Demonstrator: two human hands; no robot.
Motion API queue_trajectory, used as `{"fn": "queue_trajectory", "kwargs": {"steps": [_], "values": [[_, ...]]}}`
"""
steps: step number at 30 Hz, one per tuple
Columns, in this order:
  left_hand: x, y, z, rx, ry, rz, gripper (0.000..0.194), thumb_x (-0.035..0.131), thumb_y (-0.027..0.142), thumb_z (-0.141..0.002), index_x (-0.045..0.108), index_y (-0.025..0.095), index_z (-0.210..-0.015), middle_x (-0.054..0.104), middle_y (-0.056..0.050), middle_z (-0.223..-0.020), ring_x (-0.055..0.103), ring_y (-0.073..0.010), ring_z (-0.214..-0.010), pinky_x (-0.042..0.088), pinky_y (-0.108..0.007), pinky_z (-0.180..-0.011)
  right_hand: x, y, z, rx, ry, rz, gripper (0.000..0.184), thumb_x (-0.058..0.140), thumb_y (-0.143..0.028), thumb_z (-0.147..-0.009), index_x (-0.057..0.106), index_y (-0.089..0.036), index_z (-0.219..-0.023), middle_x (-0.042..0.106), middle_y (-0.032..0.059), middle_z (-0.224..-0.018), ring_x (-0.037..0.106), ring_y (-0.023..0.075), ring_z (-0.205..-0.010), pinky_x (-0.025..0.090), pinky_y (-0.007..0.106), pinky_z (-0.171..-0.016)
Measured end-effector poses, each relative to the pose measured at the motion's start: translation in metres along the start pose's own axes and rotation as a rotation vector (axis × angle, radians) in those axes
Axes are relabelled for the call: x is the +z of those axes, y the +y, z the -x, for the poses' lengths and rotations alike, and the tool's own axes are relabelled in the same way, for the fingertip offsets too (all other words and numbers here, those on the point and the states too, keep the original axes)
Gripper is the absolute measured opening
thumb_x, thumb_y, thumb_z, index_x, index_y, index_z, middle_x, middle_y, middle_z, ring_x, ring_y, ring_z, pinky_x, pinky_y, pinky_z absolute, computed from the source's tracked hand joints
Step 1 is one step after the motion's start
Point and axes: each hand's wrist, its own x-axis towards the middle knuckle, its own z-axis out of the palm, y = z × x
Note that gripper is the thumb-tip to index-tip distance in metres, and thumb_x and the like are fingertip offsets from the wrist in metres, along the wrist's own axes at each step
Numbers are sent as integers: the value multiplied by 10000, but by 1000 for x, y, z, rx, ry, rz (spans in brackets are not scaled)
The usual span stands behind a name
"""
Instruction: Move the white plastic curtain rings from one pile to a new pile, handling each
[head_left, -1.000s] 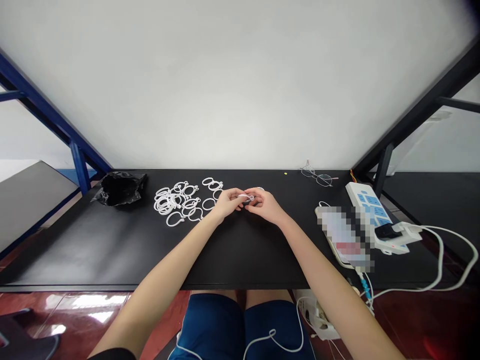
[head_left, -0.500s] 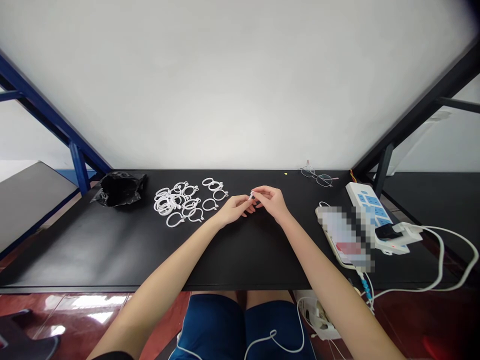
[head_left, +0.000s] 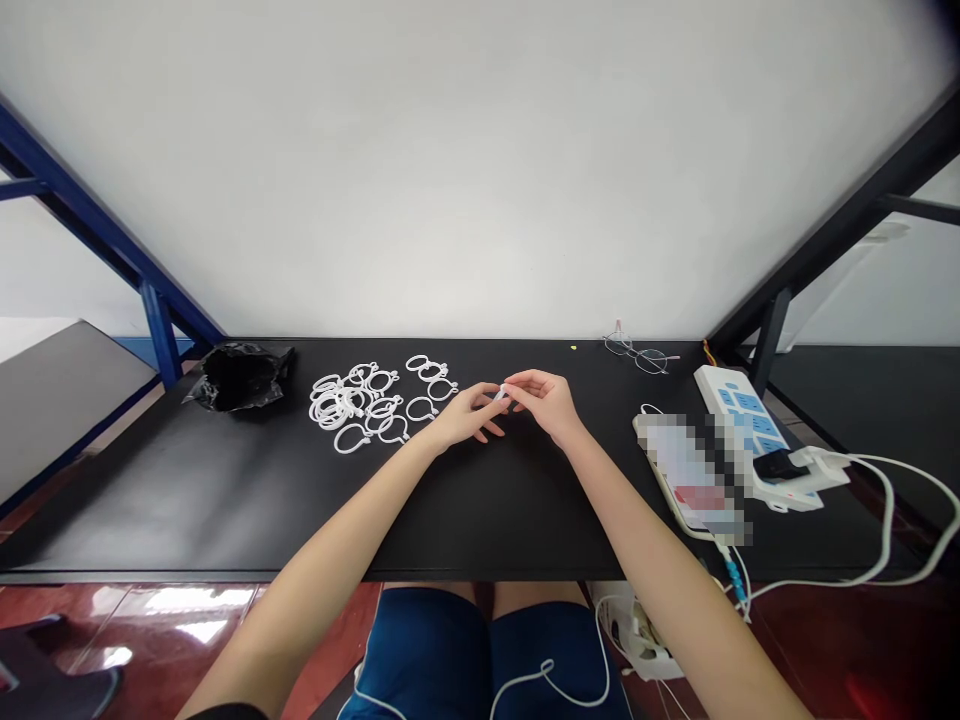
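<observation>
My left hand [head_left: 466, 418] and my right hand [head_left: 547, 402] meet above the black table. Both are closed in a pinch on a small white piece [head_left: 501, 392], thumbs against it. Fingers cover much of this piece, so its full shape is hidden. The lower fingers of my left hand are spread apart under it. To the left of my hands lies a loose pile of thin white rings [head_left: 352, 439], each with a small tab or eyelet. Several more rings [head_left: 421, 409] lie between the pile and my left hand.
A crumpled black plastic bag [head_left: 244, 376] stands open at the far left. Eyeglasses [head_left: 649, 361] lie near the wall. On the right are a phone [head_left: 686, 480], partly blurred out, and a white power strip [head_left: 739, 400] with cables [head_left: 885, 500].
The lower fingers of my left hand have spread a little beneath the white piece. My right hand keeps nearly the same pinch. The rings on the table stay put.
</observation>
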Motion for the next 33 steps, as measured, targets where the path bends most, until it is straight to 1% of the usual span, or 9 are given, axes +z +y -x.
{"fn": "queue_trajectory", "kwargs": {"steps": [2,4,6,11,17,21,25,29,33], "values": [[-2,1,0,4,-71,14,539,591,584,-811,533,198,-1182,653,-123,-1130,708,-205,-830,509,-207,-541,1,-1,1,5,-20,-11,305,790,-397,-637,711,-153,-802,717,60,-745,664,173,-648,546,274,-545],[-4,2,1,6,-98,15,511,621,563,-798,556,190,-1143,665,-124,-1123,705,-216,-864,506,-208,-565,1,-1,1,17,-37,-22,308,796,-395,-630,704,-152,-795,718,63,-736,666,177,-642,550,282,-552],[-4,3,1,2,-109,10,518,648,553,-780,560,191,-1139,681,-121,-1092,705,-218,-857,508,-223,-582,1,-1,2,28,-59,-30,302,797,-392,-631,700,-152,-787,716,64,-734,668,180,-648,555,288,-565],[-4,3,2,5,-121,-2,547,667,555,-760,593,187,-1158,705,-112,-998,701,-203,-802,528,-266,-621,2,0,3,22,-91,-45,282,784,-397,-649,694,-151,-754,687,42,-687,643,158,-617,556,284,-573],[-4,4,3,23,-133,-21,495,675,533,-761,660,189,-1116,708,-94,-985,675,-146,-709,529,-254,-623,0,0,1,37,-127,-7,294,781,-417,-644,704,-150,-740,677,35,-659,620,149,-552,541,294,-548],[-4,5,3,3,-123,-25,524,686,549,-740,660,182,-1114,713,-103,-977,690,-179,-766,534,-261,-629,-1,0,1,12,-120,15,282,773,-417,-655,715,-153,-735,684,41,-667,632,161,-585,540,303,-583],[-4,3,2,0,-134,-21,528,681,552,-743,655,178,-1115,706,-114,-1017,699,-212,-837,530,-257,-624,1,1,2,0,-109,5,277,780,-413,-647,711,-157,-727,693,45,-676,642,169,-610,544,310,-608],[-6,1,1,7,-142,-3,494,684,521,-754,660,176,-1107,695,-113,-1055,696,-208,-855,528,-248,-626,2,1,1,3,-93,-23,281,795,-406,-628,703,-155,-715,693,44,-667,639,162,-602,547,306,-605],[-8,0,1,37,-153,-9,473,691,507,-751,673,164,-1076,697,-113,-1018,686,-183,-782,504,-222,-561,4,1,2,12,-94,-45,299,807,-410,-616,696,-148,-709,682,40,-643,623,150,-558,545,301,-578]]}}
